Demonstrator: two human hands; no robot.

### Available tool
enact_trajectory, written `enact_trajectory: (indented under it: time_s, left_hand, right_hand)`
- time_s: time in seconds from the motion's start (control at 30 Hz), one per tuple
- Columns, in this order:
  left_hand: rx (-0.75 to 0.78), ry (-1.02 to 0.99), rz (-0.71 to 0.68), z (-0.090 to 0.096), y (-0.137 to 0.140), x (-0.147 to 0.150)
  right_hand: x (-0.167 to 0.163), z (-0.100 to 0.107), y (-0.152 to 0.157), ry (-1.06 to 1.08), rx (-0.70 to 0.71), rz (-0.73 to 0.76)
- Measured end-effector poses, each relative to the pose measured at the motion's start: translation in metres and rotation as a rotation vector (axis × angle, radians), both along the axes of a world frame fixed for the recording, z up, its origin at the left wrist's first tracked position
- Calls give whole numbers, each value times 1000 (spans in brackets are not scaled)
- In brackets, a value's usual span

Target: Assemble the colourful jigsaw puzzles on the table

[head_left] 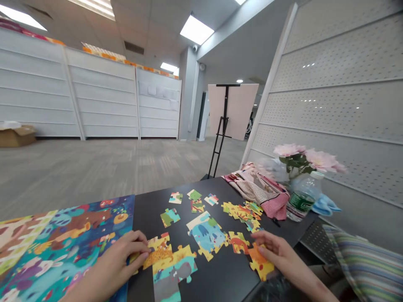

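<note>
My left hand (130, 253) is closed, with thumb and fingers pinching a yellow bit of puzzle at the left edge of a spotted yellow puzzle piece (160, 253). Just below that is a joined section with a grey hippo (176, 274). On the right, my right hand (275, 249) grips an orange and yellow puzzle piece (260, 263), its thumb on top. Beside it lies a piece with an orange animal (239, 242). Between my hands sits a joined blue section (208, 235) with yellow pieces along its lower edge.
Loose puzzle pieces (170, 216) and a yellow cluster (241, 212) lie farther back on the black table (220, 285). A colourful picture board (78, 235) covers the left. A pink cloth (258, 184), water bottle (304, 197) and flowers (315, 158) stand at the right.
</note>
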State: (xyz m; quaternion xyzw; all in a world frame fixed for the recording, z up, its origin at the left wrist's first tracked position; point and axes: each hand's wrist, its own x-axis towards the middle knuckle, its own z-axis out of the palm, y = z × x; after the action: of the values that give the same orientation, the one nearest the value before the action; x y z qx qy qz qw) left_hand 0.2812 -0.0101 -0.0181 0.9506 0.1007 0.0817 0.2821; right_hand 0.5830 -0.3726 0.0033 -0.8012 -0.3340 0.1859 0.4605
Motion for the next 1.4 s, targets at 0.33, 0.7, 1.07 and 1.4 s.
enact_trajectory:
  time_s: [0.33,0.7,1.07,1.4]
  left_hand:
    - [-6,-3,-9,-4,3,1]
    - [-17,-31,-2,-9,6,0]
    - [33,9,-27,-17,11,3]
    - [20,-4,-18,-13,8,3]
  right_hand:
    - [-51,-38,16,-597,-119,-55]
    - [-47,-42,6,-714,-127,-85]
    - [-19,-28,10,-617,-175,-60]
    - [-16,-18,9,-552,-157,-57]
